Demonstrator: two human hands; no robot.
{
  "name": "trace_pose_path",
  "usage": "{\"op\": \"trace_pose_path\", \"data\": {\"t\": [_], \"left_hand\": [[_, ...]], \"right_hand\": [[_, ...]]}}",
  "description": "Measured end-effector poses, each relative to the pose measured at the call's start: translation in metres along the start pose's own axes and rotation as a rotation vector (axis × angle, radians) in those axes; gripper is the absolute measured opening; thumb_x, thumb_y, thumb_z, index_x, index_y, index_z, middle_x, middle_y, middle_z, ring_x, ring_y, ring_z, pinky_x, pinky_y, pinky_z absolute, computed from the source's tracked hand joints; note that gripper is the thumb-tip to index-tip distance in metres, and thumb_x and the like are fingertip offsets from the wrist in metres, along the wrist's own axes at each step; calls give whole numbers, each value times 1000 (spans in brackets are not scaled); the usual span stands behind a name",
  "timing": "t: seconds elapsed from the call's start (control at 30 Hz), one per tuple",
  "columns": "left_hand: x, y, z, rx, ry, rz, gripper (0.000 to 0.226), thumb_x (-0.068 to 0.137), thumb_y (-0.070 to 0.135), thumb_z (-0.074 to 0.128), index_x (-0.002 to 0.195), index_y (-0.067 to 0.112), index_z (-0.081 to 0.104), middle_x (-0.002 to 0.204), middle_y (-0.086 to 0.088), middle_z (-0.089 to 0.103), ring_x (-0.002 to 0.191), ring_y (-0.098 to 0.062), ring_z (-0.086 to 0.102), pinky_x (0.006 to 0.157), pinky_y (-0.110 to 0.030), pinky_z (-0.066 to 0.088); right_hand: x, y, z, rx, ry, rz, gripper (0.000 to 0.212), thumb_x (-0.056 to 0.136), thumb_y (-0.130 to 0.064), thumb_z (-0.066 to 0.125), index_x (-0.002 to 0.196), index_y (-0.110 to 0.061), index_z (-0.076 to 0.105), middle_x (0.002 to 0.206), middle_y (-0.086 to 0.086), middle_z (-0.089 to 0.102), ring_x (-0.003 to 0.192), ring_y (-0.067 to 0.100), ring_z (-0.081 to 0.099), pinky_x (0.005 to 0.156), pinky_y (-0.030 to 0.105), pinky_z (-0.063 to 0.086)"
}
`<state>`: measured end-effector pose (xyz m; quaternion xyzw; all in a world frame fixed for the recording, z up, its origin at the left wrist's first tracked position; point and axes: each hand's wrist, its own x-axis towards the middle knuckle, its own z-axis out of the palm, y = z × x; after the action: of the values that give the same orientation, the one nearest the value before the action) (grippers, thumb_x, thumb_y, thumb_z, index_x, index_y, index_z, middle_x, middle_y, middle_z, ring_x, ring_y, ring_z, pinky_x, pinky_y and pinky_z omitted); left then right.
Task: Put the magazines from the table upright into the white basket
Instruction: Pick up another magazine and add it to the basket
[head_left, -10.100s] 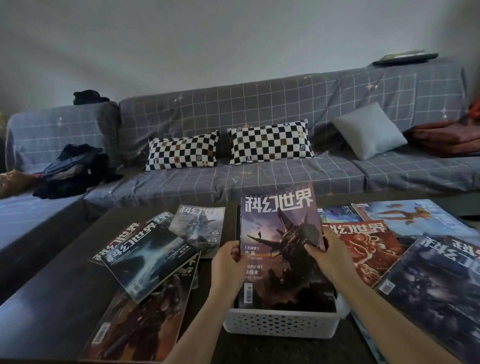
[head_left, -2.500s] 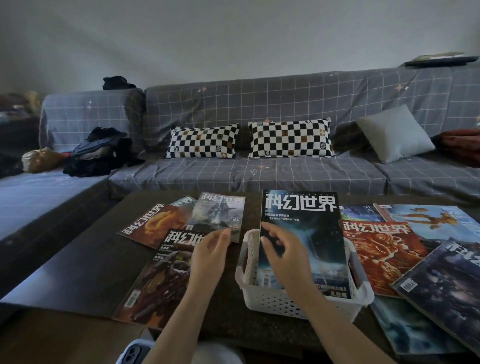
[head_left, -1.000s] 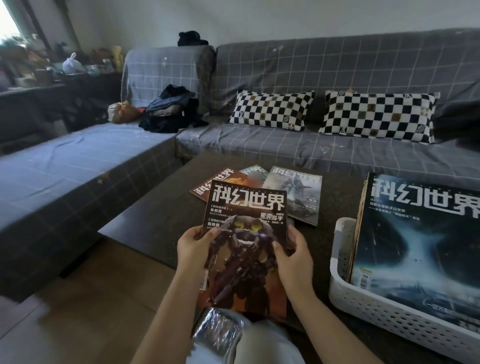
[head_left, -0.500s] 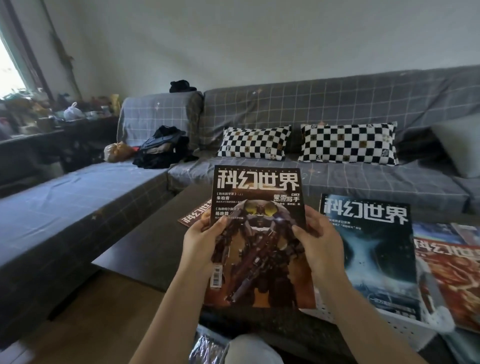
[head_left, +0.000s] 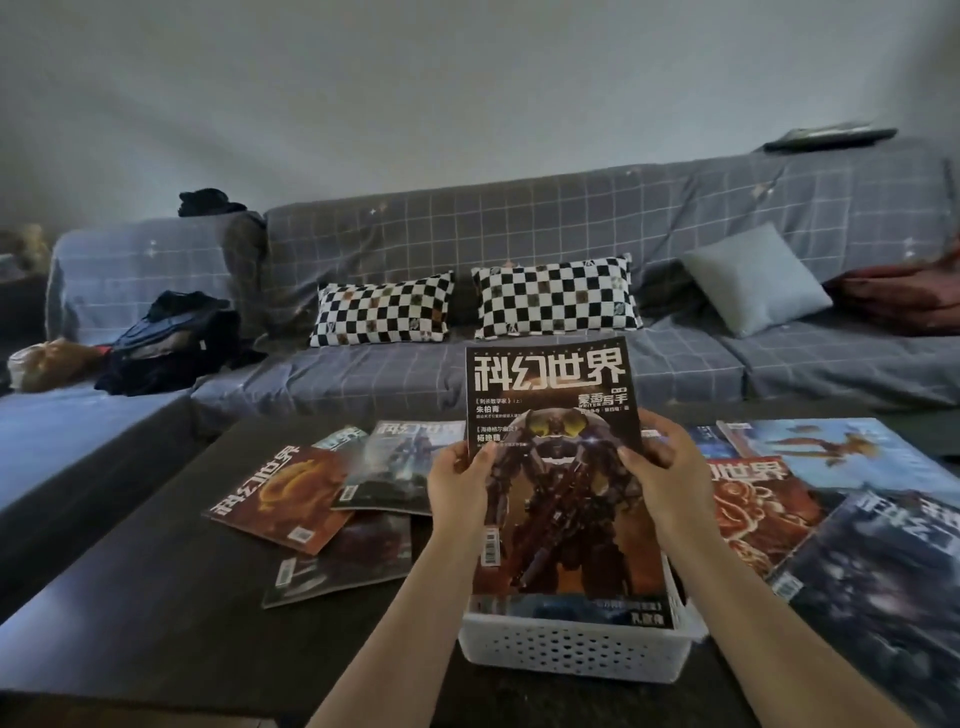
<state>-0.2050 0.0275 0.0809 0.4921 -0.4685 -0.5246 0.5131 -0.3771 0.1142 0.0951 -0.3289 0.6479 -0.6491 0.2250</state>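
Both hands hold a robot-cover magazine (head_left: 563, 499) upright over the white basket (head_left: 574, 652) at the table's front. My left hand (head_left: 460, 486) grips its left edge and my right hand (head_left: 660, 475) its right edge. The magazine's lower edge sits inside the basket, in front of another magazine whose bottom strip (head_left: 613, 613) shows below it. On the dark table (head_left: 156, 613), an orange magazine (head_left: 280, 496), a grey-blue one (head_left: 400, 465) and a dark one (head_left: 343, 564) lie flat on the left. Several more magazines (head_left: 831, 519) lie flat on the right.
A grey checked sofa (head_left: 519, 374) runs behind the table with two chequered pillows (head_left: 382, 314), a grey cushion (head_left: 756, 275) and a pile of dark clothes (head_left: 171, 338) at the left. A red blanket (head_left: 904, 293) lies at the far right.
The robot-cover magazine was lifted from the table's left side and carried right; it now stands in the basket in front of the blue magazine. My view has swung right.
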Motion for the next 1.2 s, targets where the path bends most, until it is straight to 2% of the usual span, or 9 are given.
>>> {"op": "trace_pose_path", "data": {"t": [0.17,0.27,0.33,0.47,0.73,0.83,0.97,1.1,1.2], "left_hand": [[5,-24,10,216,21,74,14,87,25,68,97,15,68,85,1,73,78,-15,70,73,-37,58],[-1,-29,10,349,76,167,14,87,26,67,99,20,67,86,9,71,75,-1,63,56,-11,43],[-5,-32,10,424,67,229,20,89,25,65,109,22,67,97,9,69,84,-2,61,63,-9,43],[-9,-37,7,511,49,279,26,89,23,65,115,25,68,98,10,53,77,2,51,63,-2,39],[-7,-44,5,539,72,265,40,93,21,62,132,12,58,117,1,51,83,-2,52,61,-2,42],[-6,-44,6,584,81,272,39,96,25,56,132,11,58,121,0,60,90,-3,56,59,-5,39],[-6,-44,7,612,68,243,37,97,32,53,129,15,61,106,2,72,77,-1,61,49,-5,40],[-6,-43,6,594,62,198,39,96,33,54,130,17,60,97,4,73,64,-1,60,42,-3,38],[-7,-41,5,580,72,179,39,95,33,56,129,16,61,96,6,73,60,1,59,41,-4,38]], "right_hand": [[6,31,-9,-114,-14,11,51,84,-11,67,130,-28,53,125,3,62,116,21,56,95,43,49],[7,41,-8,-169,-4,-32,52,85,-13,66,132,-29,50,127,1,60,117,17,55,88,30,48],[5,46,-5,-238,19,-61,52,85,-14,66,133,-27,48,127,-1,60,112,12,54,80,20,44],[1,52,-3,-339,51,-58,55,84,-13,66,135,-18,46,134,2,53,123,19,48,98,34,40],[2,57,-5,-365,54,-28,50,84,-17,66,131,-14,49,134,6,48,123,20,45,96,31,37],[3,57,-5,-384,34,-13,53,86,-20,64,135,-14,46,132,3,54,120,18,50,95,33,42],[1,58,-5,-409,44,-61,36,87,-20,63,122,-12,58,88,-7,62,79,8,59,64,21,49],[3,58,-3,-427,48,-57,39,88,-23,62,125,-12,57,100,-1,68,88,12,63,70,26,53],[5,59,-2,-439,52,-75,36,88,-22,62,123,-13,58,99,-3,67,82,7,59,63,16,46]]}}
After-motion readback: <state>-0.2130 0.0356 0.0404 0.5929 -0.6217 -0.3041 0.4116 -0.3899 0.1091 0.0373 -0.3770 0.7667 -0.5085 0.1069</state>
